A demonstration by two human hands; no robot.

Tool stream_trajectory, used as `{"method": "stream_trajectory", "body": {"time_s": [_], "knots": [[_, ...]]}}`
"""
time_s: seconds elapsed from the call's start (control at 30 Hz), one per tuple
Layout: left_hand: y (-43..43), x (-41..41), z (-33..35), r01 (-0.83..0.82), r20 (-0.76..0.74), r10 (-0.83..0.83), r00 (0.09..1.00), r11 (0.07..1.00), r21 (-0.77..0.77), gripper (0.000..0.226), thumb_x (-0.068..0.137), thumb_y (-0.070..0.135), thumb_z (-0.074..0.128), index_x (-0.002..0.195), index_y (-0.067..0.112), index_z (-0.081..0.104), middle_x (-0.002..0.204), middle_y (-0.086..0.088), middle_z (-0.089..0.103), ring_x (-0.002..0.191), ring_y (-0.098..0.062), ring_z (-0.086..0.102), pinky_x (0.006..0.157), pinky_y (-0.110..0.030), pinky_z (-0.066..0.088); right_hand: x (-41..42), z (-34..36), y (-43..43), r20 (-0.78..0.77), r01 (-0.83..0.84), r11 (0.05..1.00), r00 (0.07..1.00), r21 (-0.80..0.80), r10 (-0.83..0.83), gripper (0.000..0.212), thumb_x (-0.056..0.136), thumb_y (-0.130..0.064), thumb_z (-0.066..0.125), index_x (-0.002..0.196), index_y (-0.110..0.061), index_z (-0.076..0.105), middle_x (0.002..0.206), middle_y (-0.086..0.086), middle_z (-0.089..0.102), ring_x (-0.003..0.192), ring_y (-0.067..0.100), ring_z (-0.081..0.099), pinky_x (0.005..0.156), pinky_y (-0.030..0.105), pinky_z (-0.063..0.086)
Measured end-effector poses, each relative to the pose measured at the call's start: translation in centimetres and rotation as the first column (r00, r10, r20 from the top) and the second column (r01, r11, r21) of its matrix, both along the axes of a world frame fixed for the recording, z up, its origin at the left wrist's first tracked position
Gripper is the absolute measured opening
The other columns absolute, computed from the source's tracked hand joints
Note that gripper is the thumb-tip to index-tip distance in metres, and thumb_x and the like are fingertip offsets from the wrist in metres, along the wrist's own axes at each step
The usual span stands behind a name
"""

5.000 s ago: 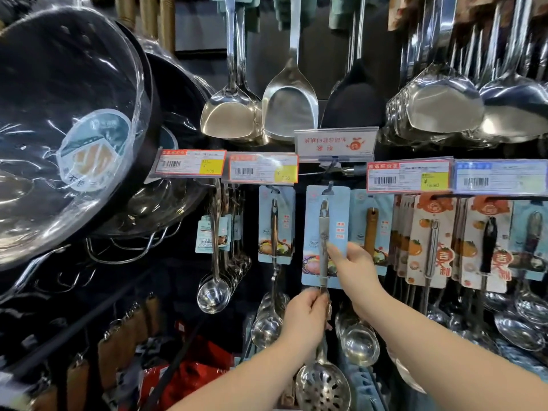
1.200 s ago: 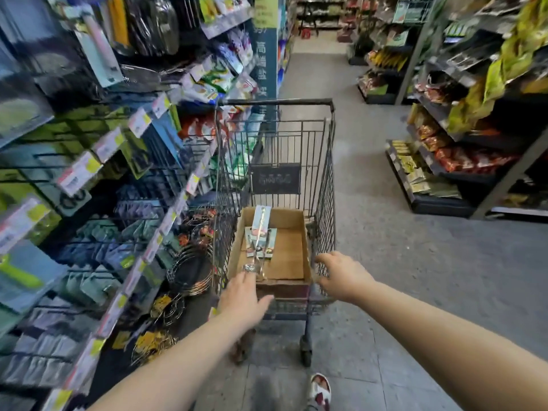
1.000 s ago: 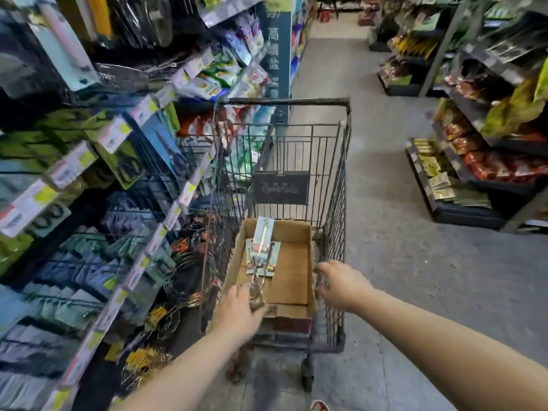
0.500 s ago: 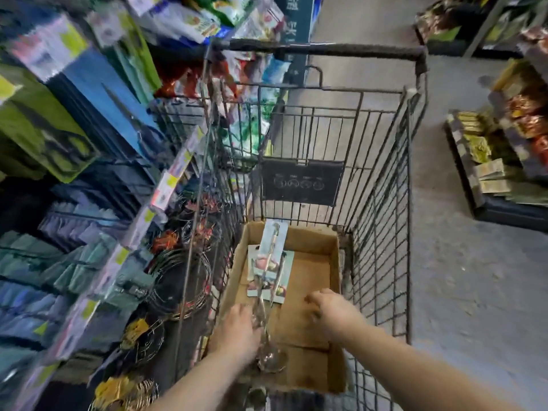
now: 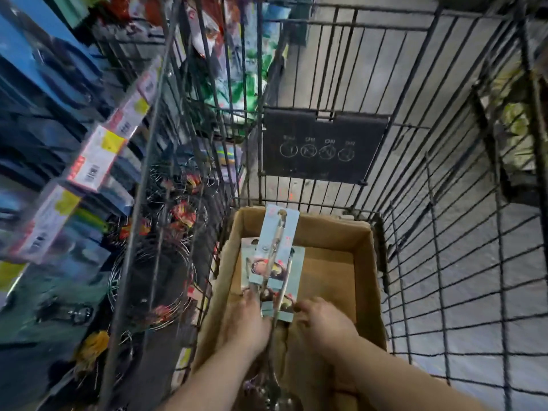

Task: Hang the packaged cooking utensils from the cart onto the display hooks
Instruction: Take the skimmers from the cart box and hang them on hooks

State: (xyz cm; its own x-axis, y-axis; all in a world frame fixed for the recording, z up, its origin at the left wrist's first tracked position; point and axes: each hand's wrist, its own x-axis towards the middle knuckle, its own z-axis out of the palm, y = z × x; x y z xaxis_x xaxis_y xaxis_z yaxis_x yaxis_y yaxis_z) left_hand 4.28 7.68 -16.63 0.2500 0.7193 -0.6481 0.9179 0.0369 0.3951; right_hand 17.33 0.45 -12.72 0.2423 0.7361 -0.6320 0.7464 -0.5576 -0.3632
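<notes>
Two or three packaged ladles (image 5: 275, 256), steel handles on light-blue cards, lie overlapping in a cardboard box (image 5: 360, 280) inside the wire cart (image 5: 444, 232). My left hand (image 5: 246, 321) rests on the lower left of the cards, fingers closed at the ladle handles. The curled fingertips of my right hand (image 5: 324, 324) touch the lower right corner of a card; its grip is hidden. A steel ladle bowl (image 5: 278, 396) shows between my forearms at the bottom edge.
A black sign plate (image 5: 323, 146) hangs on the cart's far wall. Left of the cart are shelves with price tags (image 5: 98, 155), blue packages and wire racks (image 5: 154, 280). Grey floor and another shelf (image 5: 516, 137) lie to the right.
My view has dropped closer into the cart. Both hands have moved forward along the box and now touch the ladle cards; five seconds ago they were at the display hooks.
</notes>
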Motion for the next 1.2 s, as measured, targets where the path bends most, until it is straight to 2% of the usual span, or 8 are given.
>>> {"method": "stream_trajectory", "body": {"time_s": [0.13, 0.23, 0.3, 0.5, 0.77, 0.93, 1.13, 1.2], "knots": [[0.3, 0.9, -2.1, -0.137, 0.051, 0.140, 0.989, 0.989, -0.065, 0.056, 0.091, 0.028, 0.051, 0.142, 0.026, 0.029, 0.139, -0.004, 0.045, 0.127, -0.025, 0.044, 0.104, -0.042, 0.039, 0.3, -2.2, 0.3, -0.007, 0.036, 0.999, 0.999, 0.017, -0.036, 0.041, 0.088, -0.024, 0.057, 0.127, -0.033, 0.051, 0.125, -0.004, 0.054, 0.108, 0.015, 0.055, 0.086, 0.028, 0.051], [0.2, 0.7, -2.6, -0.270, 0.131, 0.284, 0.950, 0.956, -0.119, 0.037, 0.093, 0.024, 0.048, 0.129, 0.029, 0.046, 0.113, -0.001, 0.059, 0.101, -0.018, 0.055, 0.084, -0.033, 0.043, 0.1, -3.3, 0.5, -0.006, 0.038, 0.999, 0.999, 0.016, -0.038, 0.037, 0.089, -0.027, 0.055, 0.125, -0.031, 0.052, 0.123, -0.002, 0.056, 0.108, 0.017, 0.056, 0.088, 0.034, 0.052], [0.2, 0.2, -2.6, -0.277, 0.170, 0.281, 0.944, 0.960, -0.049, 0.024, 0.094, 0.023, 0.046, 0.115, 0.022, 0.058, 0.104, -0.001, 0.062, 0.087, -0.014, 0.052, 0.078, -0.030, 0.043, -0.2, -3.8, 0.8, -0.018, 0.052, 0.999, 0.998, 0.010, -0.052, 0.036, 0.089, -0.028, 0.053, 0.125, -0.030, 0.052, 0.122, -0.001, 0.057, 0.109, 0.019, 0.056, 0.090, 0.036, 0.052], [0.6, -0.4, -0.6, -0.343, 0.418, 0.256, 0.872, 0.928, 0.147, 0.016, 0.092, 0.020, 0.049, 0.095, 0.015, 0.064, 0.091, -0.008, 0.068, 0.084, -0.028, 0.060, 0.071, -0.032, 0.045, -2.2, -5.0, 2.2, -0.030, 0.147, 0.984, 0.988, -0.102, -0.150, 0.029, 0.091, -0.027, 0.047, 0.117, -0.025, 0.059, 0.116, 0.004, 0.063, 0.105, 0.025, 0.061, 0.081, 0.033, 0.051], [1.2, -1.0, -0.5, -0.525, 0.557, 0.475, 0.681, 0.847, -0.080, 0.026, 0.095, 0.017, 0.042, 0.077, 0.017, 0.061, 0.063, -0.002, 0.059, 0.058, -0.019, 0.047, 0.063, -0.037, 0.043, -5.0, -6.8, 3.0, 0.007, 0.374, 0.912, 0.926, -0.166, -0.378, 0.027, 0.088, -0.032, 0.054, 0.111, -0.020, 0.061, 0.112, 0.002, 0.067, 0.103, 0.023, 0.064, 0.083, 0.031, 0.052], [1.0, -1.0, 0.2, -0.490, 0.543, 0.425, 0.724, 0.871, -0.028, 0.028, 0.095, 0.015, 0.043, 0.071, 0.019, 0.058, 0.057, 0.005, 0.052, 0.057, -0.015, 0.050, 0.061, -0.033, 0.045, -5.3, -6.6, 2.3, -0.059, 0.577, 0.800, 0.804, -0.162, -0.592, 0.025, 0.083, -0.037, 0.055, 0.099, -0.021, 0.066, 0.104, 0.003, 0.069, 0.096, 0.024, 0.065, 0.072, 0.027, 0.047], [-0.2, -1.2, 3.5, -0.427, 0.526, 0.377, 0.762, 0.904, -0.028, 0.026, 0.096, 0.020, 0.041, 0.077, 0.016, 0.058, 0.059, 0.002, 0.049, 0.056, -0.015, 0.047, 0.054, -0.028, 0.038, -4.0, -3.4, -0.1, -0.140, 0.757, 0.653, 0.646, -0.014, -0.751, 0.014, 0.089, -0.035, 0.056, 0.095, -0.024, 0.061, 0.093, -0.003, 0.067, 0.085, 0.016, 0.065, 0.078, 0.036, 0.056], [-0.7, -1.2, 5.2, -0.413, 0.522, 0.362, 0.772, 0.911, -0.020, 0.026, 0.096, 0.021, 0.041, 0.079, 0.013, 0.059, 0.059, 0.002, 0.049, 0.057, -0.016, 0.048, 0.056, -0.029, 0.038, -3.4, -1.6, -0.5, -0.180, 0.779, 0.626, 0.621, 0.036, -0.763, 0.007, 0.089, -0.035, 0.056, 0.092, -0.028, 0.058, 0.085, -0.009, 0.063, 0.077, 0.009, 0.062, 0.066, 0.029, 0.054]]}}
